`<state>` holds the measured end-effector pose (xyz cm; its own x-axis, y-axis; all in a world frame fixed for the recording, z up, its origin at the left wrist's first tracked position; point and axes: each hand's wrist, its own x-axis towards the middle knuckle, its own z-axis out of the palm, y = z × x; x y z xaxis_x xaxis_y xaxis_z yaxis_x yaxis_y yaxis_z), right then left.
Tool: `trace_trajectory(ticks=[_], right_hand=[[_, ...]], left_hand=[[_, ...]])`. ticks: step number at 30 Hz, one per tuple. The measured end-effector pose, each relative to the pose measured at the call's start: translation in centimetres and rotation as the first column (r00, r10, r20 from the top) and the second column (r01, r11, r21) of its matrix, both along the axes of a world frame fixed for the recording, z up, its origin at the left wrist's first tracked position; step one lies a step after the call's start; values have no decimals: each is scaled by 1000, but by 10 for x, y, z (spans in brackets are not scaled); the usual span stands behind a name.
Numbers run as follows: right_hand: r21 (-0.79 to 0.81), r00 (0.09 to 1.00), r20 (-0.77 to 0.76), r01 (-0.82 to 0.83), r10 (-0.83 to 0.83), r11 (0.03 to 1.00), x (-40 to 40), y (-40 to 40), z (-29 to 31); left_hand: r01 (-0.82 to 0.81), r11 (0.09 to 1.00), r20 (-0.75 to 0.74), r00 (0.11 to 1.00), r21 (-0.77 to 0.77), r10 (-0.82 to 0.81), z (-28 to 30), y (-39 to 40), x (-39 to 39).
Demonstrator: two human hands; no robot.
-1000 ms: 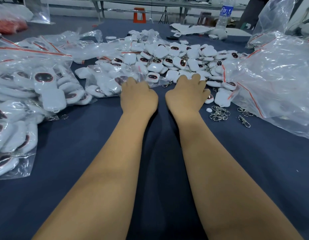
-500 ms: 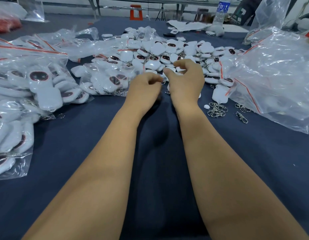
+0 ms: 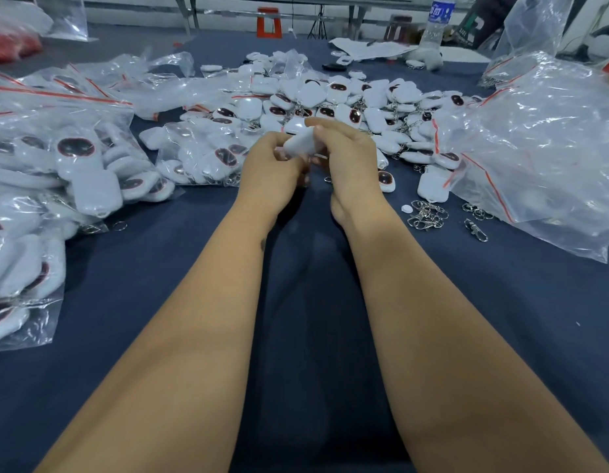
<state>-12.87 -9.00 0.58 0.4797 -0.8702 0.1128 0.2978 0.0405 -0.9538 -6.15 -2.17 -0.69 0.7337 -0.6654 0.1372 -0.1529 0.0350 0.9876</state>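
Slipping is judged the chief risk here: the white fob (image 3: 300, 142), held just above the centre of the frame, is clamped between the curled fingers of the left hand (image 3: 272, 163) and the right hand (image 3: 345, 150), and little purchase is offered by its smooth, rounded shell. Were either pinch eased during fine work, the piece could be dropped and lost among the heap of loose fobs (image 3: 333, 97) piled directly behind the hands. Whether a ring or chain is also held under the fingers cannot be told. The metal clasps (image 3: 427, 215), lying right of centre, are thin, shiny and tangled together, so they could be snagged or scattered by a sweep of the right forearm. The fobs are seen as pebble-like rounded rectangles of glossy white plastic, each with a dark oval window on one face. The filled bags (image 3: 40, 107) at the left edge are made of clear, crinkled film with red seal strips. The table cloth (image 3: 132, 268) is dark blue, matte and soft-looking.
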Motion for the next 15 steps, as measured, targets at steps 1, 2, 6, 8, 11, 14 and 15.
trace_trajectory(ticks=[1,2,6,8,11,14,15], right_hand=[[1,1000,-1,-25,25,1000,0,0,0],[16,999,-2,-48,48,999,0,0,1],[21,994,-15,-112,113,993,2,-2,-3],[-55,990,-61,-127,124,990,4,-1,-8],[-45,981,-107,-168,163,985,5,-2,-9],[-66,961,-188,-218,202,974,4,-1,-8],[-83,956,-209,-229,208,970,4,0,-8]], left_hand=[[-14,1000,-19,1000,-26,13,-1,1,2],[-31,998,-40,999,-54,29,-1,1,4],[-85,981,-205,977,-176,48,0,3,9],[-112,976,-268,962,-189,58,0,1,12],[-174,964,-367,926,-201,91,0,-2,18],[-166,951,-426,904,-261,41,-1,-1,20],[-168,946,-439,898,-277,31,0,0,20]])
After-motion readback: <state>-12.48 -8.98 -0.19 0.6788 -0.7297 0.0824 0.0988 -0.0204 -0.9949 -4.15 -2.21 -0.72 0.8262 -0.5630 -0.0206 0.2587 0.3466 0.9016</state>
